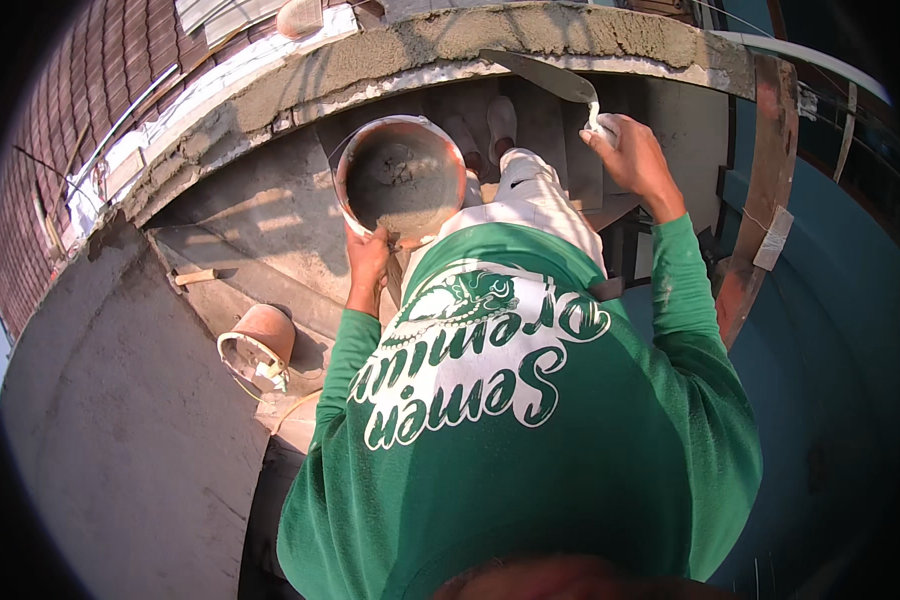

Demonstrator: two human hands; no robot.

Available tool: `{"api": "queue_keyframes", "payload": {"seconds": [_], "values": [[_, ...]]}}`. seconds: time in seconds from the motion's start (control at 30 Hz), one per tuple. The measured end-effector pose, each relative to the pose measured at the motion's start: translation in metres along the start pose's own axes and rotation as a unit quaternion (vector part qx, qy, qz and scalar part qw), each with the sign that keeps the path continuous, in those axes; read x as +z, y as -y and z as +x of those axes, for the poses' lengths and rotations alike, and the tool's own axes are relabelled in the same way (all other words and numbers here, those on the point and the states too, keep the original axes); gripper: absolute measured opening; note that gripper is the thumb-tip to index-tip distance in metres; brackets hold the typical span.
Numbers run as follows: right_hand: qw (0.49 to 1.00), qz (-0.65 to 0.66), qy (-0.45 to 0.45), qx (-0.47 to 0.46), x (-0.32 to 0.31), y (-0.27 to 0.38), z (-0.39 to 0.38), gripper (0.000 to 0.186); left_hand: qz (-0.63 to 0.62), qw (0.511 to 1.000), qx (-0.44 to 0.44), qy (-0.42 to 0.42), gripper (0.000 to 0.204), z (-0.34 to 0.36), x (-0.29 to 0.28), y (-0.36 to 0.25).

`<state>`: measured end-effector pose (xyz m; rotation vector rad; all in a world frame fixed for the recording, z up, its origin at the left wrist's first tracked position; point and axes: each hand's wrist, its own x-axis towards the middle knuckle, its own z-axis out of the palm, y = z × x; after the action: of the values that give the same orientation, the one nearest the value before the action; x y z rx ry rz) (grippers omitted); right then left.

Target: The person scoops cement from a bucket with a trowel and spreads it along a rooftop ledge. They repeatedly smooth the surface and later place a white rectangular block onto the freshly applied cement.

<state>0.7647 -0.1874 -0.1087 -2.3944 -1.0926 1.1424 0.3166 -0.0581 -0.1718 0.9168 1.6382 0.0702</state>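
Note:
My right hand is closed round the pale handle of a trowel. Its long grey blade points left and reaches the front face and edge of the mortar-covered wall top; whether it touches cannot be made out. Low at my left side, my left hand grips the near rim of an orange-brown bucket. Wet grey mortar fills much of the bucket, with a lump in its middle. The fingers of my left hand are partly hidden by the rim.
A smaller bucket lies tipped at the left, near a wooden-handled tool on the boards. A wooden post rises at the right. Beyond the wall at far left is a tiled roof; a plastered wall stands near left.

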Motion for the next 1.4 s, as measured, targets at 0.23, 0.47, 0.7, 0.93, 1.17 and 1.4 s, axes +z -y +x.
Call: {"api": "queue_keyframes", "payload": {"seconds": [0.23, 0.47, 0.7, 0.93, 1.17, 1.4], "values": [[0.987, -0.107, 0.11, -0.054, 0.075, 0.039, -0.049, 0.035, -0.04, 0.989, 0.113, 0.089, 0.101, -0.01, 0.048, -0.006], [0.99, -0.037, 0.134, -0.027, 0.102, 0.027, -0.046, 0.025, 0.013, 0.943, 0.297, 0.15, 0.104, -0.047, 0.094, -0.044], [0.977, 0.051, -0.11, -0.177, 0.117, -0.012, -0.065, 0.027, 0.071, 0.939, 0.251, 0.223, 0.101, -0.05, 0.095, -0.071], [0.986, -0.093, -0.021, -0.139, 0.077, -0.025, -0.102, 0.026, 0.037, 0.92, 0.287, 0.263, 0.081, -0.055, 0.116, -0.069], [0.97, -0.081, -0.199, -0.11, 0.102, -0.05, -0.144, 0.014, 0.096, 0.881, 0.355, 0.298, 0.092, -0.099, 0.155, -0.094], [0.97, -0.068, -0.23, -0.026, 0.067, -0.04, -0.173, 0.022, 0.142, 0.809, 0.494, 0.284, 0.097, -0.09, 0.161, -0.087]]}}
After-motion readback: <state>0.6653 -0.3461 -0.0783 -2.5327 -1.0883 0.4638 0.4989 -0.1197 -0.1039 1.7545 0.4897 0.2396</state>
